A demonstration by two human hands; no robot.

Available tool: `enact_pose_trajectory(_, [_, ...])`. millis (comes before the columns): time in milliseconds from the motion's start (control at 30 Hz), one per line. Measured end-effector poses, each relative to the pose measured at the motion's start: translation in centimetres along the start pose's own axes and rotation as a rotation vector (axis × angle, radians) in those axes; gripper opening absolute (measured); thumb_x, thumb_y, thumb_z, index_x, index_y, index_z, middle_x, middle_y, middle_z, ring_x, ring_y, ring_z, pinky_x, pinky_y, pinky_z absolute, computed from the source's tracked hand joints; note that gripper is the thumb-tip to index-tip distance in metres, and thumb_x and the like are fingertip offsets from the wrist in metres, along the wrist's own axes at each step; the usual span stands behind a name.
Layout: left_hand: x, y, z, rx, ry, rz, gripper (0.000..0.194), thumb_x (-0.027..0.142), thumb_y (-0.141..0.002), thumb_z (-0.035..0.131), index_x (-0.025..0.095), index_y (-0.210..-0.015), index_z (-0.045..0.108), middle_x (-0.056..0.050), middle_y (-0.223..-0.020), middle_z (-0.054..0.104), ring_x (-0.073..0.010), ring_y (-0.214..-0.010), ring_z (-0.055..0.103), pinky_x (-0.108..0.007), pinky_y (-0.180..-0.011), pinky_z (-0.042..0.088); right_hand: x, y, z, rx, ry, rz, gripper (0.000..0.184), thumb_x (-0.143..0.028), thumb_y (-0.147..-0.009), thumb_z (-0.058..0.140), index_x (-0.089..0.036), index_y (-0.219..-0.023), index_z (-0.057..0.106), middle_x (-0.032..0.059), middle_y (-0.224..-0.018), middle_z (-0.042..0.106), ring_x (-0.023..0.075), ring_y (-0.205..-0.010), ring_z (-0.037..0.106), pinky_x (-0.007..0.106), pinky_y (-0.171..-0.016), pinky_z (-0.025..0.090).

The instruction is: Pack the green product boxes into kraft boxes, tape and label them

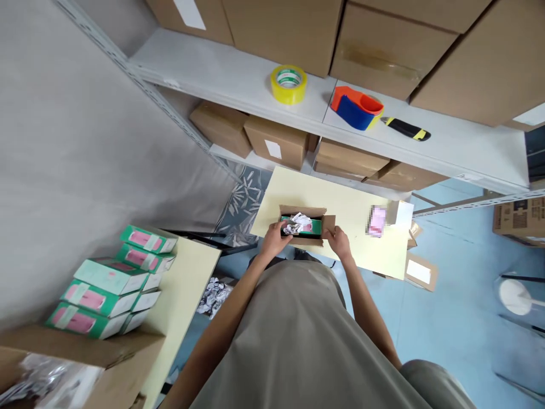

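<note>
A small open cardboard box (303,242) lies on the pale yellow table in front of me, its flaps spread outward. Inside it is a green and pink carton (315,226), partly covered by crumpled white paper (298,222). My left hand (273,240) is closed over the box's left end, its fingertips right beside the paper. At the opposite end, my right hand (338,241) pinches the right end flap (328,223) between thumb and fingers.
On the shelf (238,71) ahead are yellow tape (288,84), a red-and-blue tape dispenser (356,108) and a utility knife (407,129). Several green cartons (102,289) are stacked on the left table (187,267). A blurred pink item (376,221) lies right of the box.
</note>
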State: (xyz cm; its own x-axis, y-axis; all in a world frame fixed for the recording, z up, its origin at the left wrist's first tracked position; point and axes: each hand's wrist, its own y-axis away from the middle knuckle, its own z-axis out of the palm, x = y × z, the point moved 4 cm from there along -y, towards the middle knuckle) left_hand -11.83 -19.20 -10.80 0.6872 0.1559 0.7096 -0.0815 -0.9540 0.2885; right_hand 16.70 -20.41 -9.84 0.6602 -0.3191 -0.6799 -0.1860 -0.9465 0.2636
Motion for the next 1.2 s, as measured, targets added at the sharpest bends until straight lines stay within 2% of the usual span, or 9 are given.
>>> enact_pose_trajectory(100, [1.5,-1.0,0.3,0.033,-0.115,-0.018,0.060,0.032,-0.085,0.089,0.022,-0.140,0.066,-0.020,-0.158,0.054,-0.0426,-0.156,0.045,-0.056,-0.125,0.045,-3.6,-0.4,-0.8,0.167,0.154,-0.143,0.035,-0.038,-0.110,0.049,-0.017,-0.130,0.067,0.0204,-0.133,0.072,0.0336,-0.129,0.066,0.048,-0.112,0.054])
enact_pose_trajectory(200, [2.1,-1.5,0.9,0.022,-0.215,-0.016,0.052,0.032,-0.083,0.090,0.021,-0.130,0.071,-0.019,-0.158,0.052,-0.0424,-0.152,0.049,-0.056,-0.124,0.045,-8.1,-1.4,2.2,-0.099,0.252,-0.280,0.032,-0.037,-0.110,0.057,-0.022,-0.136,0.068,0.0154,-0.133,0.074,0.0308,-0.123,0.070,0.040,-0.105,0.056])
enact_pose_trajectory(333, [2.1,-1.8,1.0,-0.008,-0.303,-0.049,0.045,0.030,-0.089,0.083,0.019,-0.132,0.073,-0.020,-0.157,0.052,-0.0388,-0.138,0.063,-0.050,-0.120,0.050,-10.6,-3.6,5.1,-0.356,0.374,-0.234,0.034,-0.034,-0.108,0.065,-0.024,-0.140,0.067,0.0165,-0.135,0.075,0.0305,-0.110,0.077,0.038,-0.095,0.059])
enact_pose_trajectory(567, [1.4,-2.5,-0.3,-0.056,-0.293,-0.105,0.026,0.035,-0.095,0.074,0.019,-0.115,0.080,-0.018,-0.130,0.070,-0.0367,-0.120,0.073,-0.048,-0.112,0.056,-7.0,-4.4,2.6,-0.350,0.403,-0.016,0.025,-0.028,-0.111,0.056,-0.017,-0.118,0.077,0.0233,-0.111,0.080,0.0354,-0.108,0.078,0.045,-0.098,0.056])
enact_pose_trajectory(667, [1.3,-3.0,-1.0,-0.004,-0.238,-0.091,0.029,0.034,-0.097,0.072,0.020,-0.122,0.076,-0.017,-0.128,0.072,-0.0351,-0.121,0.072,-0.048,-0.111,0.057,-6.2,-3.0,1.9,-0.330,0.403,-0.018,0.025,-0.027,-0.111,0.054,-0.016,-0.120,0.075,0.0251,-0.117,0.077,0.0357,-0.105,0.078,0.046,-0.094,0.057])
enact_pose_trajectory(767, [1.3,-3.1,-1.9,0.030,-0.140,-0.057,0.040,0.036,-0.099,0.071,0.022,-0.136,0.068,-0.016,-0.137,0.070,-0.0322,-0.127,0.070,-0.048,-0.115,0.055,-5.6,-1.8,0.2,-0.140,0.371,-0.090,0.032,-0.039,-0.114,0.047,-0.020,-0.128,0.069,0.0217,-0.131,0.071,0.0337,-0.114,0.074,0.042,-0.090,0.060])
enact_pose_trajectory(900, [1.5,-2.4,-2.9,-0.106,0.008,0.047,0.070,0.045,-0.089,0.084,0.024,-0.151,0.059,-0.015,-0.153,0.062,-0.0322,-0.144,0.061,-0.046,-0.123,0.050,-3.1,-0.8,-2.9,0.099,0.186,0.013,0.048,-0.055,-0.109,0.053,-0.018,-0.138,0.061,0.0207,-0.136,0.069,0.0339,-0.115,0.072,0.043,-0.088,0.062])
enact_pose_trajectory(1033, [1.5,-1.7,-3.4,-0.205,0.050,0.068,0.089,0.044,-0.080,0.092,0.027,-0.159,0.054,-0.015,-0.162,0.055,-0.0352,-0.152,0.053,-0.047,-0.126,0.046,-2.3,-0.4,-2.7,-0.084,-0.151,-0.014,0.049,-0.058,-0.107,0.053,-0.020,-0.133,0.067,0.0154,-0.122,0.078,0.0278,-0.095,0.078,0.040,-0.082,0.064])
enact_pose_trajectory(1200, [1.8,-2.0,-3.4,-0.220,0.040,0.016,0.122,0.047,-0.076,0.096,0.028,-0.175,0.027,-0.018,-0.171,0.045,-0.0391,-0.158,0.046,-0.051,-0.128,0.043,-4.2,0.1,0.5,-0.391,-0.088,-0.278,0.049,-0.049,-0.098,0.074,-0.025,-0.140,0.069,0.0126,-0.146,0.071,0.0310,-0.130,0.071,0.044,-0.108,0.060])
